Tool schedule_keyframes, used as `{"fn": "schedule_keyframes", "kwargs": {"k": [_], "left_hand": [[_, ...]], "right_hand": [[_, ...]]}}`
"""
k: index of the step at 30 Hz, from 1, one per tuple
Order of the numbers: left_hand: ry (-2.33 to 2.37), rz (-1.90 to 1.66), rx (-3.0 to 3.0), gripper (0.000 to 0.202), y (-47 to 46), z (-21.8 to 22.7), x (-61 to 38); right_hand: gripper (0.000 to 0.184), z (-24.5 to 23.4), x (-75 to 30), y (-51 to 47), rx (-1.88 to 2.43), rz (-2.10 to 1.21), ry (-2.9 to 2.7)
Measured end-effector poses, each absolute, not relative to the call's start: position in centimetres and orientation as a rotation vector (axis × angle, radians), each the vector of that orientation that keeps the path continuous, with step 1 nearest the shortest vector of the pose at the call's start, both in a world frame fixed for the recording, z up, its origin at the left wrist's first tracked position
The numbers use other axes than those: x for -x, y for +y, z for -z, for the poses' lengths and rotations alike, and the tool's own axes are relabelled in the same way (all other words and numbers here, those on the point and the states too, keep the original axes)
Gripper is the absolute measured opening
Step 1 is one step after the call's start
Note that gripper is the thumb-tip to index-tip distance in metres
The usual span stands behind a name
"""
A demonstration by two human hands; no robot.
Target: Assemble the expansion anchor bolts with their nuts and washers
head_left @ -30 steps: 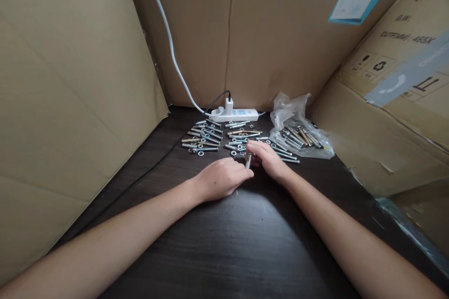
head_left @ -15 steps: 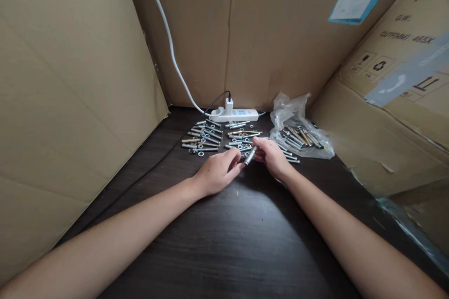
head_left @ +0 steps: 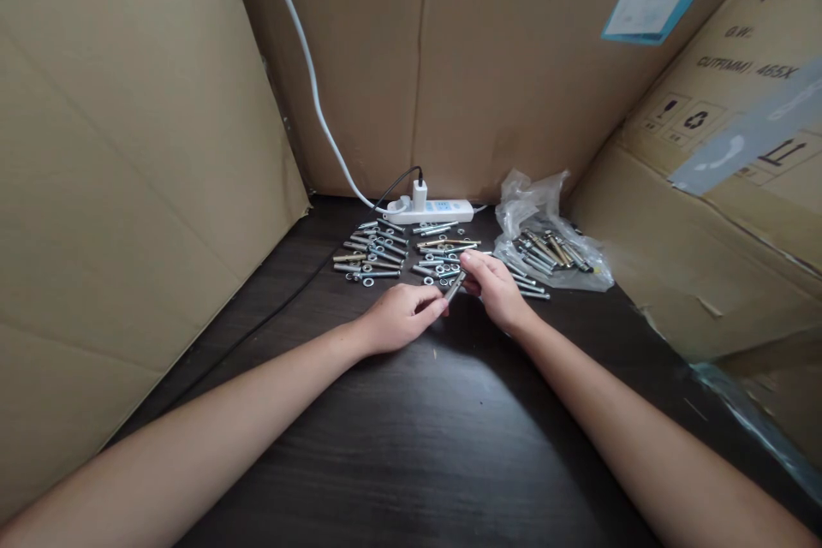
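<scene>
A silver metal bolt (head_left: 455,286) slants between my two hands above the dark table. My right hand (head_left: 495,289) pinches its upper end between thumb and fingers. At the lower end, my left hand (head_left: 402,317) is closed, thumb and fingertips gripping the bolt. Just beyond the hands lies a group of bolts (head_left: 431,249) with loose washers and nuts among them. To the left is a second group of bolts (head_left: 384,254), also with rings such as a washer (head_left: 368,282). A few more bolts (head_left: 532,287) lie behind my right hand, partly covered by it.
A clear plastic bag (head_left: 581,276) with several silver and brass-coloured bolts sits at the right. Behind the groups is a white power strip (head_left: 455,211) with a plugged-in charger (head_left: 419,195). A black cable (head_left: 270,316) crosses the table's left. Cardboard boxes (head_left: 360,60) wall three sides.
My left hand has closed onto the lower end of the bolt, its fingers drawing in. The bolt has shifted slightly; my right hand has barely moved.
</scene>
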State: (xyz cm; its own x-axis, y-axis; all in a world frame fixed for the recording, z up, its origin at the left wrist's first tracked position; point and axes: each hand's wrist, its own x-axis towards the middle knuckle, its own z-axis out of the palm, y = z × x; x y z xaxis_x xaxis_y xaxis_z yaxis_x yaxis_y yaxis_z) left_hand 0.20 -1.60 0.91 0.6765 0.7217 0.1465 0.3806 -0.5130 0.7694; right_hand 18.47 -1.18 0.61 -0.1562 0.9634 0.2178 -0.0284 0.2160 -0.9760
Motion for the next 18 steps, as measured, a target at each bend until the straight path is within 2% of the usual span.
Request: {"fn": "schedule_keyframes", "kwargs": {"k": [6,12,18], "left_hand": [[0.959,-0.694,-2.188,0.021,-1.50,-0.21,-0.32],[1.042,-0.761,-2.308,0.028,-1.55,-0.18,-0.29],[1.042,-0.809,-2.234,0.026,-1.49,-0.46,-0.11]], "right_hand": [[0.043,-0.40,-18.55,-1.05,0.969,-1.086,-1.476],[0.046,-0.33,-18.80,-1.03,1.027,-1.096,-1.570],[0.045,-0.45,-18.89,-1.01,1.014,-1.143,-1.456]]}}
